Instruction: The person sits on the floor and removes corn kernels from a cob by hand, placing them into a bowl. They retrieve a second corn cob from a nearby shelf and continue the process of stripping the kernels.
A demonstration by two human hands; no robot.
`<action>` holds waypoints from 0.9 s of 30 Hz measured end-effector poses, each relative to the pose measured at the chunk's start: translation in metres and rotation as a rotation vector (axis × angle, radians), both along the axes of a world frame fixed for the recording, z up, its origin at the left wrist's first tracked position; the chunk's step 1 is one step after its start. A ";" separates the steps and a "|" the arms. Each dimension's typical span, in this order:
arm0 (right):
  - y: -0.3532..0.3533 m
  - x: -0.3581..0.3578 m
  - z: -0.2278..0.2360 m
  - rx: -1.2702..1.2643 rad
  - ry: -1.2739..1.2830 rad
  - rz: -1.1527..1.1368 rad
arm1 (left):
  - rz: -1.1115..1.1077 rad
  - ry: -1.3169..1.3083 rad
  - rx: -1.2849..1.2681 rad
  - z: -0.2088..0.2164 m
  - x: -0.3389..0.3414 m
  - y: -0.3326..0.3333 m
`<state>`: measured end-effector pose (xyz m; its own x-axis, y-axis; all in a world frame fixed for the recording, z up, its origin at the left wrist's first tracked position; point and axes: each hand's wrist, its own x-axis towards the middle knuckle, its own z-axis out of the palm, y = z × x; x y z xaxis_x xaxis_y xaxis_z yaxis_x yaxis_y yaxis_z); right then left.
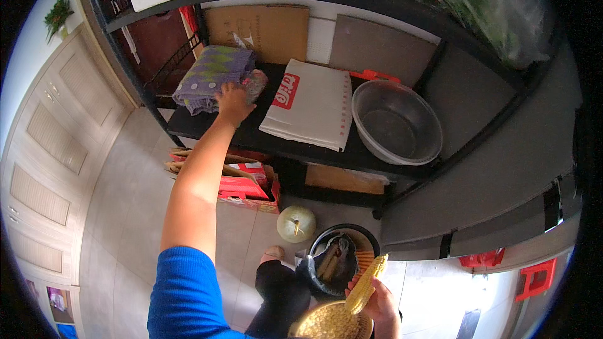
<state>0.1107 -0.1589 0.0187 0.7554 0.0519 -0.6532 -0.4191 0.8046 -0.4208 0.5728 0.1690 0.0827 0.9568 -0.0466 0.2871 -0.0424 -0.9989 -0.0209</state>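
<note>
My left arm stretches out to the shelf, where my left hand [235, 104] rests with fingers apart against a folded purple-and-green knitted garment [210, 78]. Beside those fingers is a small crinkled clear plastic bag [256, 83]; its contents are unclear. Low in the view, my right hand [383, 304] grips a yellow corn cob [366, 285], held upright at a slant. Under the cob sits a round yellowish container [303, 328] full of loose corn kernels [333, 321]. Just beyond it, a dark-lined bin [308, 276] holds bare cobs [330, 262].
The black shelf [251, 129] also carries a flat white package [308, 103] and a clear plastic basin [397, 122]. Below stand a red cardboard box [248, 191] and a pale green pumpkin [296, 224]. Bagged greens [465, 0] lie on the upper shelf. A red stool [536, 279] is at right.
</note>
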 end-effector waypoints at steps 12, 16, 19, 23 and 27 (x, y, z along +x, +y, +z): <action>-0.007 -0.023 -0.001 -0.052 0.027 -0.002 | -0.674 0.025 -0.143 -0.054 -0.005 -0.080; -0.022 -0.039 -0.018 -0.105 0.102 -0.078 | -0.682 -0.381 -0.430 -0.024 0.016 -0.044; -0.011 -0.034 0.002 0.014 0.064 -0.171 | -0.434 0.194 -0.747 0.011 0.001 -0.033; -0.009 -0.035 0.007 -0.079 0.078 -0.116 | -0.465 0.335 -0.992 0.018 -0.009 -0.029; -0.004 -0.031 0.012 -0.095 0.078 -0.093 | -0.378 0.028 -1.057 -0.005 0.007 -0.028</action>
<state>0.0801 -0.1630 0.0302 0.7012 -0.0809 -0.7084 -0.3786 0.7996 -0.4662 0.5801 0.1413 0.0780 0.9394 -0.0812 0.3332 -0.3340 -0.4368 0.8353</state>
